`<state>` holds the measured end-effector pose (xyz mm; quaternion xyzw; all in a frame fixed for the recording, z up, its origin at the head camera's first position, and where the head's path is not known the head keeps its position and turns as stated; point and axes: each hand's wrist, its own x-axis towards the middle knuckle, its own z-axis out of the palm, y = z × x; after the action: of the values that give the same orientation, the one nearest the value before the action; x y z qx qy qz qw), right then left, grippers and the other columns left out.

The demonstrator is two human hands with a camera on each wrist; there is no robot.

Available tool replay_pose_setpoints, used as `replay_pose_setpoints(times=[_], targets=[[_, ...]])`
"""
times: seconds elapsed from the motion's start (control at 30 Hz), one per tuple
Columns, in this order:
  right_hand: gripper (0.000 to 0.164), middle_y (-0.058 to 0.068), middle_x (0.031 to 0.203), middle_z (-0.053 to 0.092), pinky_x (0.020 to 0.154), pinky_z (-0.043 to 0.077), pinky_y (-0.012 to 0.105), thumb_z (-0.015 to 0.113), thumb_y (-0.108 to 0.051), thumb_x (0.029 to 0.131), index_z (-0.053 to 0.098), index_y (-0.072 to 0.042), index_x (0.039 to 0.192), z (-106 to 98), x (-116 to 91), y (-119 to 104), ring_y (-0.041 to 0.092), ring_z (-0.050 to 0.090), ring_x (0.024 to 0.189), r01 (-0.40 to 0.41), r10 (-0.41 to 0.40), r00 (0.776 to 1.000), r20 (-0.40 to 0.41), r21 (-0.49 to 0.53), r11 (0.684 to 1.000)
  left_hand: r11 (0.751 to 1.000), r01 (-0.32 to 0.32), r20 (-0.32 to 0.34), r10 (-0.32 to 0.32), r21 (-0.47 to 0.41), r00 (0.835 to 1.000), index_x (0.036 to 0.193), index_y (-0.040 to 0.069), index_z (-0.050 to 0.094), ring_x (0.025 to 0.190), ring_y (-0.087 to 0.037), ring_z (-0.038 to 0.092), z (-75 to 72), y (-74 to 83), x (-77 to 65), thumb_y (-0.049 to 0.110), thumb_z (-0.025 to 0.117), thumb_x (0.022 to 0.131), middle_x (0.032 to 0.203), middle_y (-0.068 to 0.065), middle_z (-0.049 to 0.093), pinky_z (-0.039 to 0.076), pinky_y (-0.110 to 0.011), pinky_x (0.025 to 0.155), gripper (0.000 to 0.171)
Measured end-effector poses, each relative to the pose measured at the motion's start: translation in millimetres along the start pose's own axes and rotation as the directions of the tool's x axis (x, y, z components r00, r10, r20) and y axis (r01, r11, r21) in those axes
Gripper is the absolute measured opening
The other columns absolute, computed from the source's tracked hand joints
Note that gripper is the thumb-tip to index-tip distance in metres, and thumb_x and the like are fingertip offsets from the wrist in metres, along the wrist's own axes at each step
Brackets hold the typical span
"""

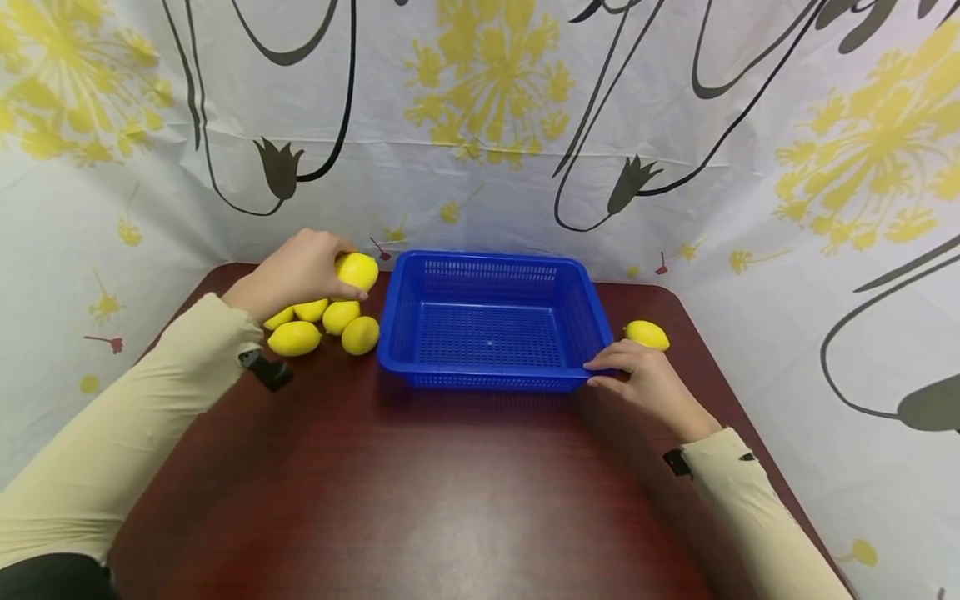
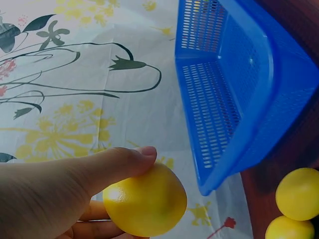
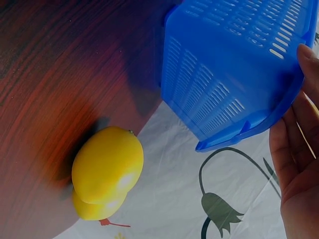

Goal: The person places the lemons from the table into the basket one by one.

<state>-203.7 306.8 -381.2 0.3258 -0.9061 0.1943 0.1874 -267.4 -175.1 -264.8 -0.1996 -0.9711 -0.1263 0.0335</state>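
My left hand (image 1: 303,267) grips a yellow lemon (image 1: 357,272) between thumb and fingers, raised over several other lemons (image 1: 295,338) on the table. In the left wrist view, the thumb lies along the top of the held lemon (image 2: 145,199). A blue plastic basket (image 1: 487,369) with slotted walls stands to the right of those lemons, its perforated floor showing. At the basket's front right corner, my right hand (image 1: 648,383) pinches the rim. The right wrist view shows the thumb (image 3: 309,62) on the basket's rim and the other fingers on the far side.
Beyond the basket's right side lies another lemon (image 1: 647,335); the right wrist view shows a second one partly behind the front lemon (image 3: 107,164). Everything rests on a dark red wooden table (image 1: 450,492). A white flower-printed cloth (image 1: 495,200) hangs behind and at both sides.
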Motion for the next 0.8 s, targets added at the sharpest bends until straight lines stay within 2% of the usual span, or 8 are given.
replay_pose_setpoints(times=[0.27,0.4,0.6,0.8], targets=[[0.022,-0.003,0.094,0.074,0.079,0.058,0.036,0.085,-0.011,0.075,0.079,-0.013,0.096,-2.3,-0.1,-0.9,0.013,0.068,0.089,-0.001,0.001,1.000,0.019,0.006,1.000,1.000,-0.030,0.005,0.030,0.000,1.000,0.116,0.004,0.071,0.080,-0.026,0.056,-6.7,13.6,20.7,0.040,0.081,0.078,0.099,-0.014,0.071,0.045,-0.034,0.068,0.053],[0.022,-0.002,0.095,0.074,0.080,0.058,0.038,0.084,-0.008,0.076,0.079,-0.013,0.097,-3.9,0.2,-2.0,0.015,0.068,0.090,-0.002,0.002,1.000,0.022,0.008,1.000,0.999,-0.047,-0.002,0.047,0.008,0.999,0.108,0.006,0.072,0.075,-0.025,0.055,-8.0,21.1,33.7,0.042,0.081,0.078,0.092,-0.012,0.069,0.044,-0.033,0.065,0.048],[0.022,-0.002,0.096,0.074,0.081,0.057,0.039,0.083,-0.008,0.077,0.079,-0.013,0.098,-4.4,0.2,-3.6,0.015,0.068,0.091,-0.027,0.026,0.999,0.042,0.009,1.000,0.998,-0.070,0.019,0.070,-0.003,0.997,0.107,0.007,0.071,0.076,-0.024,0.056,-9.4,38.8,52.8,0.042,0.081,0.078,0.094,-0.010,0.070,0.045,-0.032,0.067,0.047],[0.023,-0.001,0.098,0.074,0.082,0.058,0.040,0.082,-0.007,0.078,0.079,-0.013,0.100,-4.9,-0.2,-4.6,0.017,0.068,0.093,-0.033,0.032,0.998,0.059,0.011,0.999,0.993,-0.107,0.036,0.108,-0.049,0.993,0.114,0.007,0.071,0.082,-0.024,0.057,-6.7,60.6,72.9,0.040,0.081,0.079,0.102,-0.010,0.072,0.046,-0.032,0.071,0.050]])
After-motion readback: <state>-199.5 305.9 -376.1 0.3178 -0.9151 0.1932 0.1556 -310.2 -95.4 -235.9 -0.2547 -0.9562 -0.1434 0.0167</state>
